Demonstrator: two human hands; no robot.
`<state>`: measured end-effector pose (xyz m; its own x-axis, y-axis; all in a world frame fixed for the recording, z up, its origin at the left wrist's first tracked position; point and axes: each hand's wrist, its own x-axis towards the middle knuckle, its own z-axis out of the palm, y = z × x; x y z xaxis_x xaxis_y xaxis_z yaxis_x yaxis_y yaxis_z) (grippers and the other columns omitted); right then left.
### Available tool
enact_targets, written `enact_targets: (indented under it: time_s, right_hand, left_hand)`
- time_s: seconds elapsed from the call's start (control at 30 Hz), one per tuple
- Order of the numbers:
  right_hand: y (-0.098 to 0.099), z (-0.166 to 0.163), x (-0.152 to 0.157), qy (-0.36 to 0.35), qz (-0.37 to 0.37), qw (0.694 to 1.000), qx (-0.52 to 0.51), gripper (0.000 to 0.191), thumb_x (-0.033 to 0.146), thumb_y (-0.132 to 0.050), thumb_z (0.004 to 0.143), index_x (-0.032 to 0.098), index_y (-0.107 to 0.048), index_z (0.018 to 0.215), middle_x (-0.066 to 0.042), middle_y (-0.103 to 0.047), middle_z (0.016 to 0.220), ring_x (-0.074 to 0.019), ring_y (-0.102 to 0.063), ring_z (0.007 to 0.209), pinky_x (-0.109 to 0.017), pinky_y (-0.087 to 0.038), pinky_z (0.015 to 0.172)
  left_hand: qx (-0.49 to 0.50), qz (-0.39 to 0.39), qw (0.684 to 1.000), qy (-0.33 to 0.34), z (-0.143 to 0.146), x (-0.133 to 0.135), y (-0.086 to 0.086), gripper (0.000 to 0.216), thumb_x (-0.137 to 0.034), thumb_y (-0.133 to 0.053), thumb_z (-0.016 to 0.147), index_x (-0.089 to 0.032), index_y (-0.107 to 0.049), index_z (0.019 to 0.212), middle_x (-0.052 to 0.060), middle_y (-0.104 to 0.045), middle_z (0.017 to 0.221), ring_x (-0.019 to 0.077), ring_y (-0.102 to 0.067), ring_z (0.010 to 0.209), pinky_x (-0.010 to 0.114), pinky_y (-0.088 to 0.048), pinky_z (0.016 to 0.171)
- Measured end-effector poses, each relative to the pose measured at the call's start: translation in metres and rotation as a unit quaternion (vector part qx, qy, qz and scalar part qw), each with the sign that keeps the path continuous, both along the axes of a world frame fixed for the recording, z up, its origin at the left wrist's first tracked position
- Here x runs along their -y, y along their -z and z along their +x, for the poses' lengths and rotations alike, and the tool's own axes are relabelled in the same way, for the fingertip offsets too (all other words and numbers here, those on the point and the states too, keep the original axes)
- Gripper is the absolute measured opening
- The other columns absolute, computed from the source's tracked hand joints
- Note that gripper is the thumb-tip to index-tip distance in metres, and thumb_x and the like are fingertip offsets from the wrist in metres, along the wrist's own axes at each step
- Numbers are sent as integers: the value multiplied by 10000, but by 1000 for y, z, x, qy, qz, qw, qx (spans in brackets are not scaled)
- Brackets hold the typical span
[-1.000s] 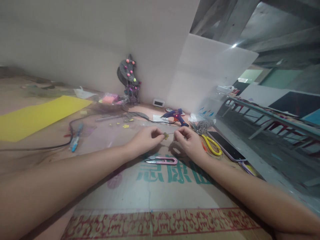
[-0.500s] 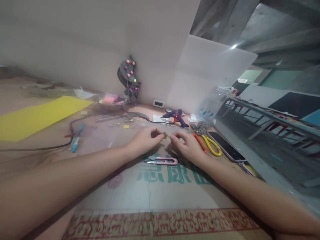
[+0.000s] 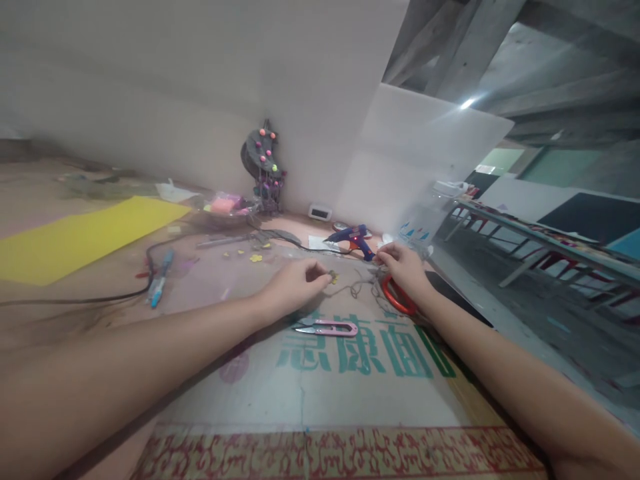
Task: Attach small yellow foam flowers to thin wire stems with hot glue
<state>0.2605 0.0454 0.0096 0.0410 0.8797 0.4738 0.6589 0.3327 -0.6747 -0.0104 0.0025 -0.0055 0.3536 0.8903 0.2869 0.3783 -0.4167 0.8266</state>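
My left hand point(image 3: 300, 285) is closed in a pinch on a small yellow flower piece point(image 3: 333, 277) with a greyish bit on it. A loose grey cord point(image 3: 356, 287) lies on the board just right of those fingertips. Farther right, my right hand point(image 3: 403, 265) has its fingertips together near the grip of a blue glue gun point(image 3: 353, 237); what they hold, if anything, is hidden. Under that wrist is a red-orange handle loop point(image 3: 399, 300). Pink thread snips point(image 3: 330, 328) lie in front of my left hand.
Yellow sheet point(image 3: 90, 240) and blue pen point(image 3: 163, 280) lie left, beside a black cable. Several yellow flower cut-outs point(image 3: 256, 258) lie behind my left hand. A grey crescent ornament point(image 3: 263, 157) stands against the wall. A dark phone point(image 3: 457, 297) is partly hidden by my right arm.
My right hand has left the flower piece and moved right and slightly away from me, covering the yellow handle. My left hand stays on the piece. Cord now shows between the hands.
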Motion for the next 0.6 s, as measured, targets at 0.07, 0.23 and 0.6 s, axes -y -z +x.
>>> enact_targets:
  time_s: [0.07, 0.23, 0.6]
  right_hand:
    - [3, 4, -4, 11, 14, 1000, 20, 141, 268, -540, 786, 172, -601, 869, -61, -695, 833, -195, -656, 792, -371, -506, 818]
    - [10, 11, -26, 29, -3, 999, 44, 471, 295, -625, 757, 141, -545, 1194, -163, -623, 1183, -252, -640, 988, -429, -518, 870]
    - [-2, -7, -67, 7, -103, 987, 121, 380, 309, -751, 690, 145, -665, 1023, -99, -722, 980, -252, -664, 928, -352, -508, 848]
  left_hand:
    - [-2, 2, 1000, 0, 0, 0, 1, 226, -370, -555, 805, -164, -647, 813, 30, -683, 794, 173, -596, 729, 268, -414, 643]
    - [-4, -5, 1000, -5, 0, -1, 1, 233, -380, -552, 806, -168, -647, 829, 28, -680, 785, 174, -598, 714, 266, -414, 622]
    - [1, -14, 1000, -3, 0, -1, 2, 223, -383, -552, 811, -173, -631, 817, 17, -667, 779, 164, -591, 709, 266, -412, 624]
